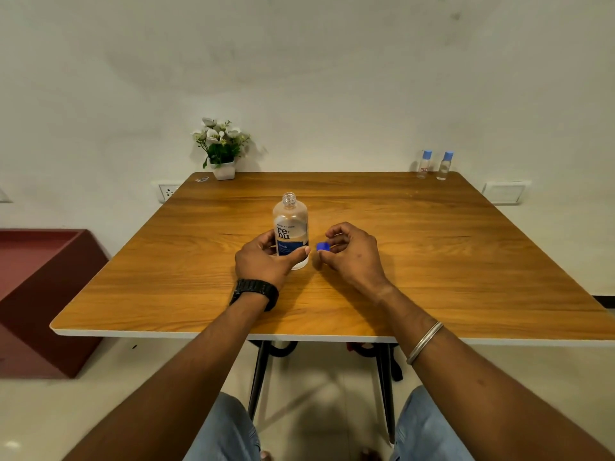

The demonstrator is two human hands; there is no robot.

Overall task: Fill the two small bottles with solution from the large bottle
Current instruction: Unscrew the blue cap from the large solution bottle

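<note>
The large clear bottle (290, 224) with a blue and white label stands upright in the middle of the wooden table (432, 261), its neck uncapped. My left hand (264, 259) grips its lower part. Just to the right, my right hand (351, 252) pinches the blue cap (322, 246) between thumb and fingers, close above the table. Two small clear bottles with light blue caps, one (425, 164) beside the other (445, 165), stand upright at the far right corner, well away from both hands.
A white pot of artificial flowers (221, 148) stands at the far left edge by the wall. A small object (202, 179) lies next to it. A dark red cabinet (40, 294) stands left of the table.
</note>
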